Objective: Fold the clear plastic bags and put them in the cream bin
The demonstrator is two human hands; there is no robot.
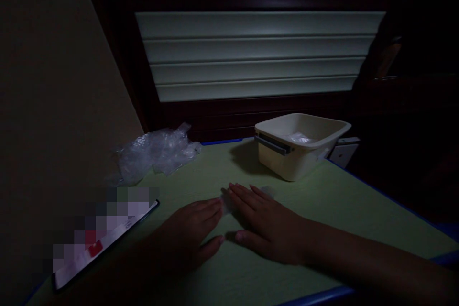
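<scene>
A small piece of clear plastic film (226, 203) lies flat on the green tabletop, partly covered by my hands. My right hand (267, 222) rests across it, palm down, fingers stretched out and thumb apart. My left hand (197, 227) is beside it, with its fingertips at the film's left end and its thumb held away from the fingers. Neither hand grips anything that I can see. What lies under the right palm is hidden.
Crumpled clear plastic bags (158, 153) are heaped at the back left. A cream plastic bin (279, 162) with a grey handle holds some clear plastic at the back right. A phone or tablet (118, 234), partly pixelated, lies left. The green table (358, 210) has a blue edge.
</scene>
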